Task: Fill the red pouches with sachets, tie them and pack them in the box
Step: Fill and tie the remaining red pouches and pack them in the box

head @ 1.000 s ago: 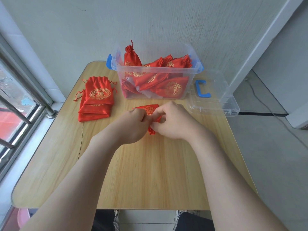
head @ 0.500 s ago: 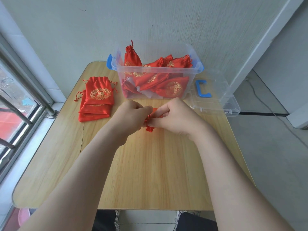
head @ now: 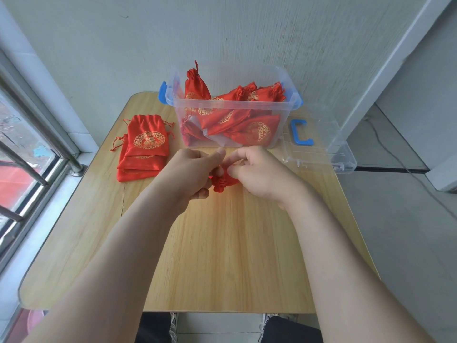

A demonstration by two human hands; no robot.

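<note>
A red pouch (head: 222, 184) with a gathered neck sits between my two hands, just above the wooden table (head: 222, 256). My left hand (head: 191, 170) and my right hand (head: 257, 172) both pinch it at the neck, on its thin drawstrings; most of the pouch is hidden behind my fingers. Behind them stands a clear plastic box (head: 286, 97) with blue handles, holding several tied red pouches (head: 252, 131) with gold emblems. A stack of flat red pouches (head: 146, 142) lies on the table's left. No loose sachets are visible.
The box's clear lid (head: 319, 154) with a blue handle lies to the right of the box, overhanging the table edge. A barred window is on the left, a wall is behind the table, and the floor drops away on the right.
The pouch's body, seen flat beyond my hands a second ago, is now bunched and hidden between them. My hands have lifted slightly and their fingertips have drawn apart along the strings.
</note>
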